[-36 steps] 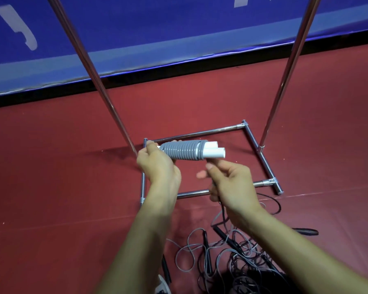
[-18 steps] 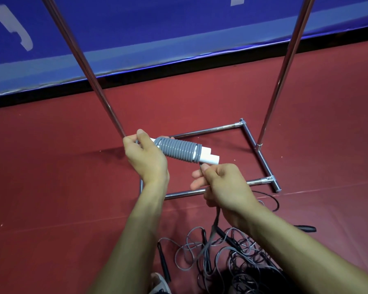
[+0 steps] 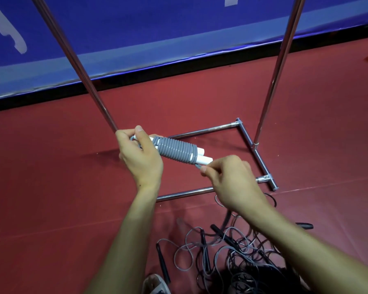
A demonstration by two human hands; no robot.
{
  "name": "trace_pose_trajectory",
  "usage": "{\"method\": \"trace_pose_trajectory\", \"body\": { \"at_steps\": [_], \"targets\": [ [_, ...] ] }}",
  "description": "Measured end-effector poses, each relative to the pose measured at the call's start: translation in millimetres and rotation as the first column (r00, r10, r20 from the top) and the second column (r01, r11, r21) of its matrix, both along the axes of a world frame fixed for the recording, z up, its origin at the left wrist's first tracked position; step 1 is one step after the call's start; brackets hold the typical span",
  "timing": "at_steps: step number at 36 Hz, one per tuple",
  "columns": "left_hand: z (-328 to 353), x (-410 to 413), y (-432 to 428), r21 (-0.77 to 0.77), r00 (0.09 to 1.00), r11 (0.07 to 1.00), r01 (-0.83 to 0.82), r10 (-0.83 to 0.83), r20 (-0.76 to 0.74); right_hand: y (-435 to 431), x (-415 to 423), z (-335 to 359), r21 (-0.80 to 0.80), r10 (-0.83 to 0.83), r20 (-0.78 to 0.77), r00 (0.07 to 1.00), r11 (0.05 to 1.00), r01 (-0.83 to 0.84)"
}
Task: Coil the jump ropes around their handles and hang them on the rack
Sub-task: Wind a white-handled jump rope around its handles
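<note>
Coiling looks well along on this jump rope: the grey cord [image 3: 174, 149] sits in tight, even turns round the pair of white handles [image 3: 203, 160], held in the air above the rack's base [image 3: 202, 131] on the red floor [image 3: 62, 187]. At the handles' left end the left hand [image 3: 140, 160] grips them, fingers curled round. The right hand [image 3: 234, 183] pinches the unwound cord just under the handles' bare right end, its fingers [image 3: 217, 166] pressed together on it. A blurred strand below that wrist may be the rest of the cord. To do this step well, I judge the cord should be fed taut, each turn laid snug against the one before, and the end tucked under a turn or between the two handles so nothing springs loose. The left grip should hold both handles parallel, without twisting. Slack would likely loosen the whole coil. Hanging on the chrome rack [image 3: 282, 60] is not yet done, and a tangle of further ropes [image 3: 232, 247] lies on the floor on the near side of the base.
</note>
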State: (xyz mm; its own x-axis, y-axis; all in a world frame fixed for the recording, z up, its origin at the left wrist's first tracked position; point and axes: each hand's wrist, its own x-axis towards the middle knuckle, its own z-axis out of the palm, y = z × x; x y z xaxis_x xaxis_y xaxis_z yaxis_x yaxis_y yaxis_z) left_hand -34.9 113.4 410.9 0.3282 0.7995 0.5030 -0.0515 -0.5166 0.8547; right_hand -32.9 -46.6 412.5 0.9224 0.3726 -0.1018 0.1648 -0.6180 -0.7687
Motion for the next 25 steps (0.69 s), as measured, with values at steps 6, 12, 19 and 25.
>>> {"method": "trace_pose_trajectory", "body": {
  "at_steps": [6, 12, 19, 25],
  "targets": [
    [-3.6, 0.9, 1.3, 0.095, 0.996, 0.992, 0.083, -0.08, -0.03, -8.6, 9.3, 1.9, 0.032, 0.059, 0.349, 0.935, 0.997, -0.075],
    [-8.1, -2.1, 3.0, 0.154, 0.977, 0.965, 0.21, -0.203, -0.062, -25.6, 30.2, 17.3, -0.139, 0.366, 0.273, 0.89, 0.93, -0.339],
    [-1.9, -3.2, 3.6, 0.138, 0.965, 0.956, 0.26, -0.253, -0.065, -33.2, 42.2, 15.2, -0.146, 0.549, 0.32, 0.772, 0.834, -0.533],
    [-5.8, -1.4, 10.1, 0.021, 0.97, 0.97, 0.242, -0.241, -0.041, -36.5, 49.9, 9.6, -0.103, 0.494, 0.368, 0.788, 0.863, -0.494]
  ]
}}
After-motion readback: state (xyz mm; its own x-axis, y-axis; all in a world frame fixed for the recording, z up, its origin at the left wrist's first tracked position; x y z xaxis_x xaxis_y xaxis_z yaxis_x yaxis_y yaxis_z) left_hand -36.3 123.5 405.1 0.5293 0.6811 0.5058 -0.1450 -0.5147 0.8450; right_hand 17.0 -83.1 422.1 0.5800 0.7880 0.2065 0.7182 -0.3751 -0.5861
